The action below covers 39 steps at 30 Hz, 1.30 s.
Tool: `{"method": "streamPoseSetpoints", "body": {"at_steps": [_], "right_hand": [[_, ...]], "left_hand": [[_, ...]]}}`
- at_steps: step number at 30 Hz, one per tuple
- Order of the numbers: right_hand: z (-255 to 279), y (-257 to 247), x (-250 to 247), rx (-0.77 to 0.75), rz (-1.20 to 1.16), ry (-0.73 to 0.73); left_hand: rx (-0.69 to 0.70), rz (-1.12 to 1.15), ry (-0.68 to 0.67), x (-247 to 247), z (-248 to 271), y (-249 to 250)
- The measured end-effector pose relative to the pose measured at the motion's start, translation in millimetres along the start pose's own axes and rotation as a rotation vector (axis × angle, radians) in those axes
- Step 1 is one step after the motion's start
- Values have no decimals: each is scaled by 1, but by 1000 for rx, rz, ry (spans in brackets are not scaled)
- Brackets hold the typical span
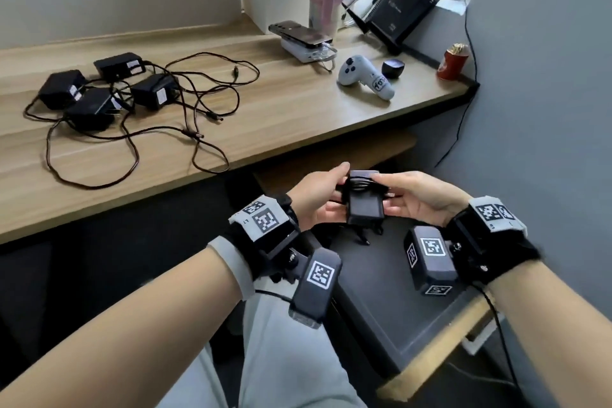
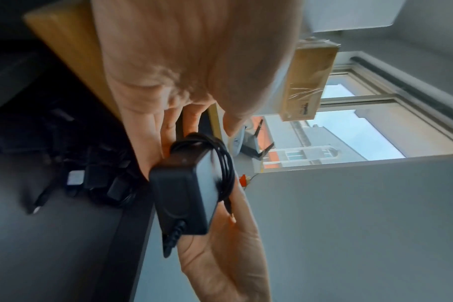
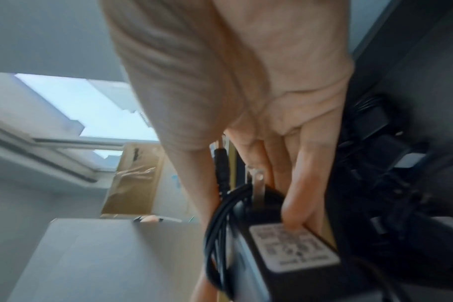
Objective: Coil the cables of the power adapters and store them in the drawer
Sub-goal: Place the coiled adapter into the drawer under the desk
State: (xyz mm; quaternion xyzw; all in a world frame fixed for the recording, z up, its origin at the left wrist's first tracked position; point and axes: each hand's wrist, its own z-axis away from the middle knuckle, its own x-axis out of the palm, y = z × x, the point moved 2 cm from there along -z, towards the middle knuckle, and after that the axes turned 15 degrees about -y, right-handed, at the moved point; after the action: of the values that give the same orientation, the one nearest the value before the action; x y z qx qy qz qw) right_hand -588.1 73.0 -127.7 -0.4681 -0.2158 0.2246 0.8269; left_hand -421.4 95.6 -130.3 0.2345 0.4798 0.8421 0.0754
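Now both the left hand (image 1: pixel 319 195) and right hand (image 1: pixel 419 197) are gripping a wrapped adapter (image 1: pixel 364 205) over the open drawer (image 1: pixel 427 364); next it likely needs lowering beside those already stored, four more are waiting on the surface (image 1: pixel 298 109)

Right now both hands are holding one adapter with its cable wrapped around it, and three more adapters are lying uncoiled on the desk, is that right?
Not quite: the head view shows four adapters uncoiled on the desk, not three. Both the left hand and right hand do hold one wrapped adapter.
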Motion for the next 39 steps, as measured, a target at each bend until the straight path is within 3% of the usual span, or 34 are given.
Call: {"method": "streamPoseSetpoints", "body": {"at_steps": [5,11,14,23,29,39], "right_hand": [[-2,58,-28,71,-231,157],[-21,121,-43,177,-367,372],[-37,138,-44,289,-380,340],[-92,160,-37,462,-299,295],[-111,156,-26,414,-265,293],[-84,132,-30,480,9,448]], "left_hand": [[-188,13,116,-5,-35,-35],[-274,-25,395,-34,-56,-76],[-328,-108,480,-52,-61,-90],[-438,-57,423,-81,-69,-115],[-448,-83,397,-83,-70,-115],[-382,1,304,-74,-51,-108]]}}
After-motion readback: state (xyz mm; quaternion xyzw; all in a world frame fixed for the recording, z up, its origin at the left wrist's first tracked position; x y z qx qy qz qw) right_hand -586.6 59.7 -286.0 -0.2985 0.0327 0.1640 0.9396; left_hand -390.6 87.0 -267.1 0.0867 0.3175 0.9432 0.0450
